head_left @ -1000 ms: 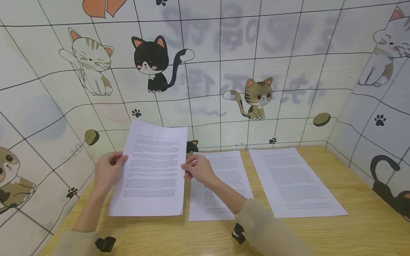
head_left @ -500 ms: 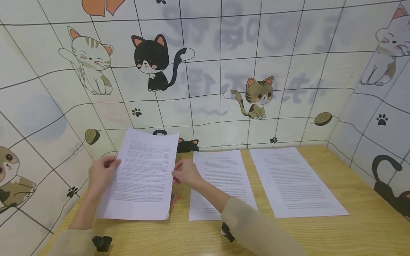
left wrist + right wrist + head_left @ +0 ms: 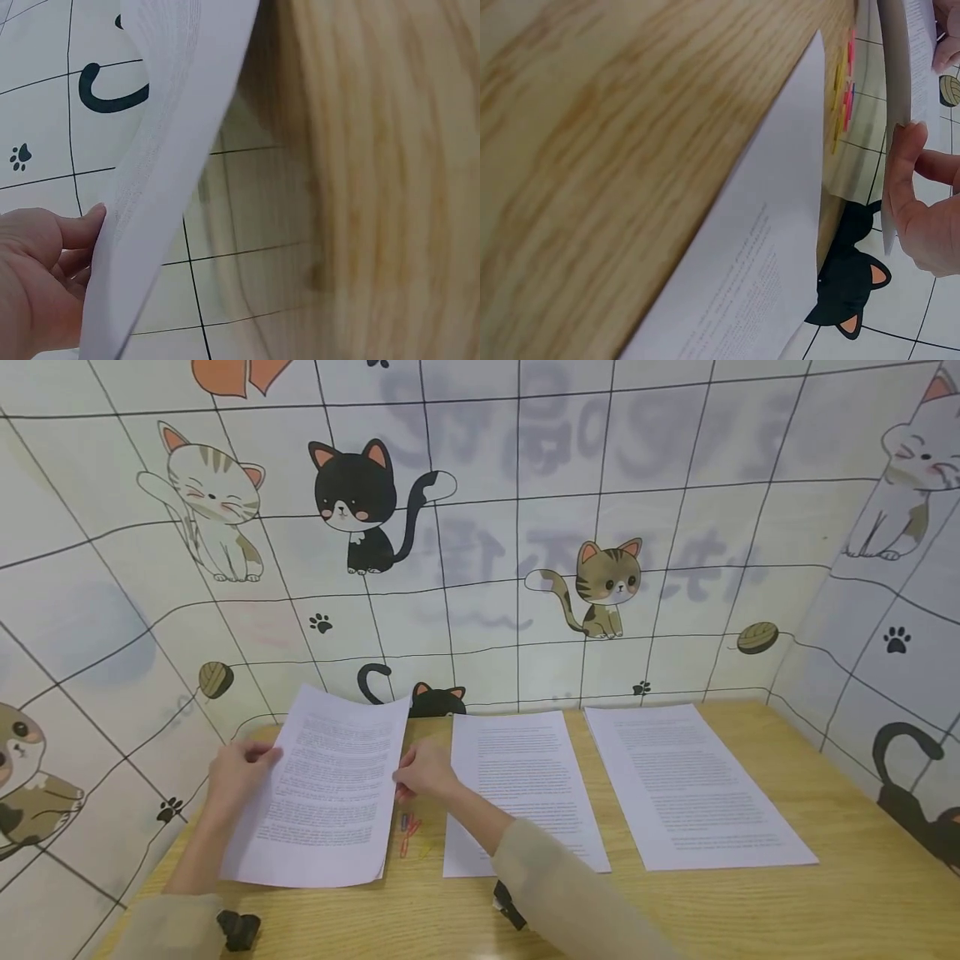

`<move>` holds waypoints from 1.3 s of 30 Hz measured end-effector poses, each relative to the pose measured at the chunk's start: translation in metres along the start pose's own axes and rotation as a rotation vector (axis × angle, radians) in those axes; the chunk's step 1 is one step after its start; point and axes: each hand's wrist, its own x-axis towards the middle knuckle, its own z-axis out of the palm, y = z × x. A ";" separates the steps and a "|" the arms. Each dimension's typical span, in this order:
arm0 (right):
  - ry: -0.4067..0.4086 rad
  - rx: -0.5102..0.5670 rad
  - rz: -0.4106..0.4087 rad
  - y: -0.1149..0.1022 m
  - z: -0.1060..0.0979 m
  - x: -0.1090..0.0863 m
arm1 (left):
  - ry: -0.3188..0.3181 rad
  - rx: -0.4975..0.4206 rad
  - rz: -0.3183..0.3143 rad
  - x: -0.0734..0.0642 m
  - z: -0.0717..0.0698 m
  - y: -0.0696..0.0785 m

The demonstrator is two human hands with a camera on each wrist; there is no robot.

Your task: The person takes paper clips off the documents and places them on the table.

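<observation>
A printed paper stack (image 3: 322,785), more than one sheet thick at its lower right corner, tilts above the left part of the table. My left hand (image 3: 242,777) pinches its left edge, and in the left wrist view the thumb (image 3: 86,227) lies on the printed side. On the opposite edge my right hand (image 3: 426,771) grips the same sheets between thumb and fingers. Several coloured paper clips (image 3: 408,835), red, yellow and blue, lie on the wood just right of the sheets. In the right wrist view the held paper (image 3: 900,60) stands clear of the tabletop.
A second printed paper (image 3: 517,760) lies mid-table, partly under my right forearm. Farther right rests a third printed paper (image 3: 690,785). The wooden table (image 3: 750,918) meets a wall covering (image 3: 487,610) with cartoon cats at the back and sides.
Both hands have brought the held sheets down and to the left, tilting them flatter. The coloured paper clips, hidden behind the sheets a second ago, now show. The other papers stay put.
</observation>
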 end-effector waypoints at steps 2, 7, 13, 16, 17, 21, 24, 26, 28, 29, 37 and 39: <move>-0.002 -0.018 0.015 0.001 0.002 0.000 | -0.010 0.008 0.013 0.000 0.000 -0.001; -0.013 -0.068 0.052 0.002 0.005 0.000 | -0.027 0.029 0.031 0.002 0.002 -0.008; -0.026 -0.146 0.042 0.005 0.010 0.000 | -0.036 0.064 0.054 0.005 0.005 -0.018; -0.039 -0.152 0.043 0.005 0.011 -0.001 | -0.042 0.078 0.056 0.006 0.005 -0.021; -0.044 -0.148 0.045 0.004 0.012 -0.001 | -0.046 0.081 0.054 0.006 0.005 -0.021; -0.048 -0.180 0.055 0.004 0.013 -0.001 | -0.065 0.090 0.051 0.006 0.002 -0.022; -0.049 -0.210 0.066 0.004 0.013 -0.001 | -0.099 0.089 0.044 0.006 -0.001 -0.023; -0.053 -0.211 0.080 0.004 0.013 0.000 | -0.128 0.086 0.034 0.006 -0.003 -0.023; -0.065 -0.207 0.102 0.004 0.013 0.000 | -0.150 0.092 0.031 0.006 -0.004 -0.023; -0.074 -0.206 0.110 0.005 0.013 0.001 | -0.159 0.095 0.029 0.006 -0.005 -0.023; -0.074 -0.227 0.107 0.006 0.010 0.000 | -0.234 0.092 -0.033 0.010 -0.008 -0.033; -0.070 -0.240 0.094 0.006 0.008 0.000 | -0.245 0.088 -0.045 0.012 -0.008 -0.037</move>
